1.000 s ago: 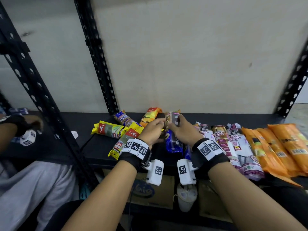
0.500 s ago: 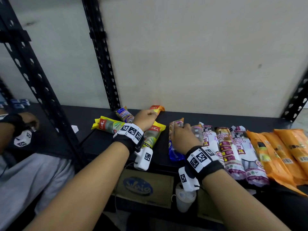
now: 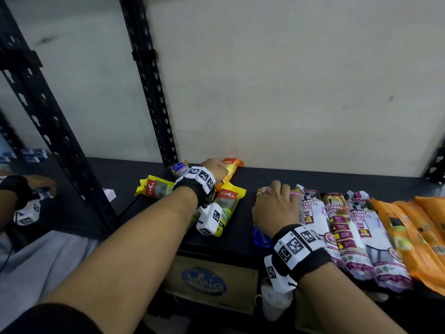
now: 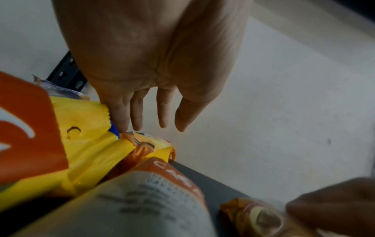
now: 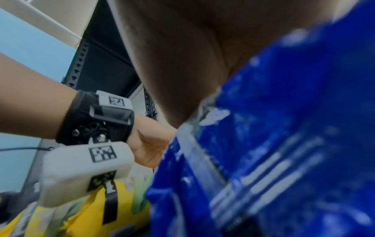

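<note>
Fingers [image 3: 277, 189] round blue packet [image 3: 261, 237] — right hand [image 3: 274, 210]

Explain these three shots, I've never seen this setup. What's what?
There is no machine here. A person works with bare hands, wearing one camera on the head and a white camera box strapped at each wrist. The wide picture comes from the head. The other two look along each hand from its wrist.

On the black shelf lie yellow packs, a row of draw-string bag packs and orange packs at the right.

The left hand is at the back among the yellow packs. Its fingers are straight, with the tips at a pack's end, and it holds nothing.

The right hand lies on a blue pack beside the draw-string row. The pictures don't show whether its fingers clasp the pack.
</note>
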